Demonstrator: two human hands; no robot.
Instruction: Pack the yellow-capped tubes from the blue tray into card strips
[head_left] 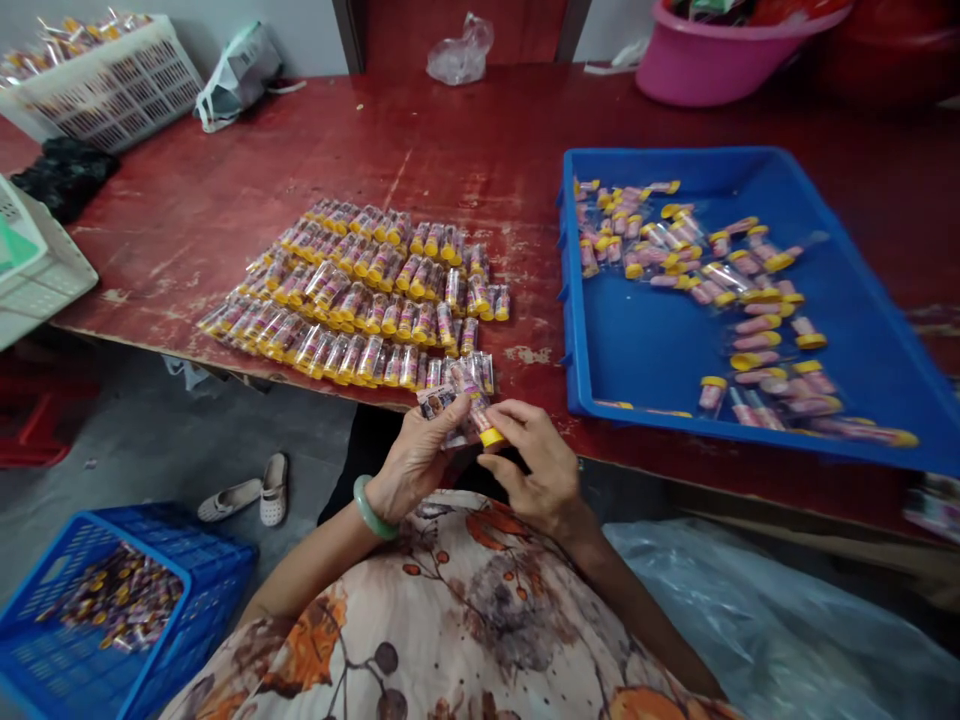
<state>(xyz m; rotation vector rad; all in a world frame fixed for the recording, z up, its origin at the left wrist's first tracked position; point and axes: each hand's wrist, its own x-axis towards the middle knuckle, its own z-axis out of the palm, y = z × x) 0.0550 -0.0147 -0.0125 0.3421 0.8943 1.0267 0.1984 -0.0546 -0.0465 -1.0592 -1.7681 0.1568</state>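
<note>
With the left hand (420, 450), the person grasps a small clear tube (478, 405) with pinkish content, and a printed wrapper (437, 402) is held there too. This tube is tilted, its yellow cap (491, 437) pointing down toward the body, in front of the flowered garment (480, 600) and near the front edge of the red table (495, 140). On the left wrist sits a pale green bangle (373, 508). The right hand (544, 465) is bent close around the capped end; its index finger is beside the cap, but whether it grips firmly, I cannot tell. Beyond the hands, on the table, many packed tubes (367, 310) lie side by side in several rows, with yellow ends mostly toward the person. To the right of these rows stands a blue tray (645, 350), where loose tubes (757, 340) are scattered in different directions, many of them seemingly in clear film. On the floor at the left, a blue crate (202, 560) contains more small yellow-ended pieces (127, 600), and beside it are two light shoes (274, 490).
</note>
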